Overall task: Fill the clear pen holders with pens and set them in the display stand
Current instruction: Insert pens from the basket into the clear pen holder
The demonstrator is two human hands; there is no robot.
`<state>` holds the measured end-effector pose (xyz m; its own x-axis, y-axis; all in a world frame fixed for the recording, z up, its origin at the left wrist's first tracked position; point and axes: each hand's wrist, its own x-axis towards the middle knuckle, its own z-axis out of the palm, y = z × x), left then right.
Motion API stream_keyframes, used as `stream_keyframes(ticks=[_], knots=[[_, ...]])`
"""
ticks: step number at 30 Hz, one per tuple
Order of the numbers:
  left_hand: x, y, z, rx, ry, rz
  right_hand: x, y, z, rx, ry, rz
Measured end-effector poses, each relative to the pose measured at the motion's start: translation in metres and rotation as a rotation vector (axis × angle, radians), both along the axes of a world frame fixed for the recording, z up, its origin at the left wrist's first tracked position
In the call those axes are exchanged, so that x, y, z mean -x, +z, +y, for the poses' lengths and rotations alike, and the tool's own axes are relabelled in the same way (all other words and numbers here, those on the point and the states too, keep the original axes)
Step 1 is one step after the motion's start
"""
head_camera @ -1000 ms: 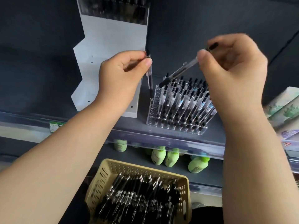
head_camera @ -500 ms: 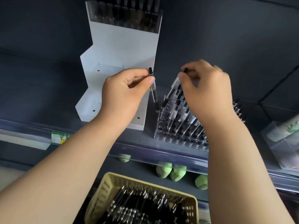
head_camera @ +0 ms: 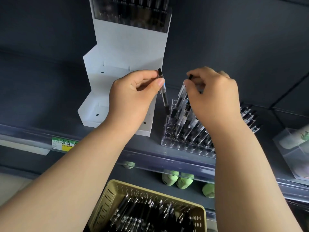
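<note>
Left hand (head_camera: 133, 96): raised in front of the white display stand (head_camera: 127, 52), thumb and forefinger pinching one pen (head_camera: 164, 97) near its black top end; the pen hangs nearly upright, tip down, just beside the left edge of the clear pen holder (head_camera: 180, 144). Right hand (head_camera: 215, 97): over the holder, fingertips pinching the top of a second pen (head_camera: 181, 92), which slants down into the holder's left rear rows; whether its tip sits in a hole cannot be told. Clear pen holder: stands on the dark shelf (head_camera: 150, 148), immediately right of the stand's base, most rows filled with leaning pens (head_camera: 192, 124), the front rows of holes bare. Display stand: stepped, its two lower tiers bare, the top tier carrying a filled holder (head_camera: 133, 19) of dark pens. Yellow perforated basket (head_camera: 107, 201): below the shelf edge, between the forearms, heaped with loose black pens (head_camera: 147, 215). Price label (head_camera: 65, 144): green and yellow, on the shelf's front rail at left. Green bottles (head_camera: 184, 180): on the lower shelf. Clear box (head_camera: 292, 148): at the shelf's right end, contents indistinct.
</note>
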<state>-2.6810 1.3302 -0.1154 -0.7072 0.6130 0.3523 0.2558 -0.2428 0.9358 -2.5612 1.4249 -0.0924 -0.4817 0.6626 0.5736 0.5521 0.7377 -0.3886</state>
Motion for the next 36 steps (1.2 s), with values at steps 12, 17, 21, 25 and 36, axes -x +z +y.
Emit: stream_keyframes(ticks=[12, 17, 21, 25, 36], knots=[[-0.0043, -0.0020, 0.0039, 0.012, -0.016, -0.005, 0.0016, -0.0052, -0.0007, 0.052, -0.031, -0.071], [-0.0033, -0.0044, 0.0056, 0.015, -0.018, -0.004, -0.0005, -0.0040, 0.0000, 0.065, -0.021, -0.043], [-0.0040, -0.0065, 0.0079, 0.015, -0.027, -0.009, -0.0033, -0.0012, -0.0018, 0.063, -0.015, -0.032], [-0.0042, -0.0071, 0.0091, 0.029, -0.009, 0.023, -0.0063, 0.0027, -0.0039, 0.066, 0.006, -0.018], [-0.0034, -0.0086, 0.0100, 0.019, 0.001, 0.025, -0.0057, -0.0023, -0.0035, 0.051, 0.049, -0.150]])
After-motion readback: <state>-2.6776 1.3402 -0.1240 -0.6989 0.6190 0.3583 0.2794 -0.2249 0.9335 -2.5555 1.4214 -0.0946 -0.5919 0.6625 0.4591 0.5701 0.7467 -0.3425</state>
